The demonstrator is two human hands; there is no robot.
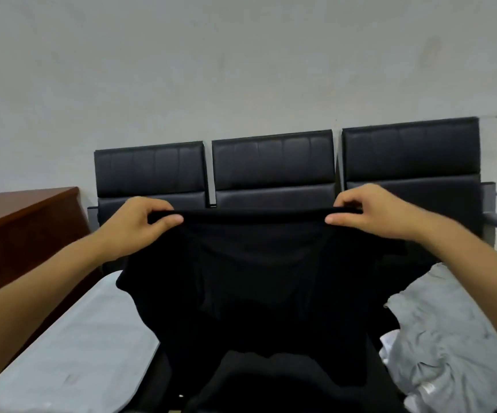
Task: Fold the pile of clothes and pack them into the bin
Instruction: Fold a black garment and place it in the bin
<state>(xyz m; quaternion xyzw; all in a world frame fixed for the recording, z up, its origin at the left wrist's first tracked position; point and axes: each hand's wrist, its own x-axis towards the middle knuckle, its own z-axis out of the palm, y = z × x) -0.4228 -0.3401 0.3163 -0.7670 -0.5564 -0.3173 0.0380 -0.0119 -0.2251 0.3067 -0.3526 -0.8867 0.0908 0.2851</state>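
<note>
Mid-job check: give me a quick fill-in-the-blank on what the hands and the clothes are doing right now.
1. Both hands hold up a garment whose colour is ____.
2. The left hand and the right hand pinch the garment along its ____ edge.
3. The crumpled grey clothes lie on the person's ____ side.
4. Behind the garment stand ____ black chair backs against the wall.

Missing words: black; top; right; three
</note>
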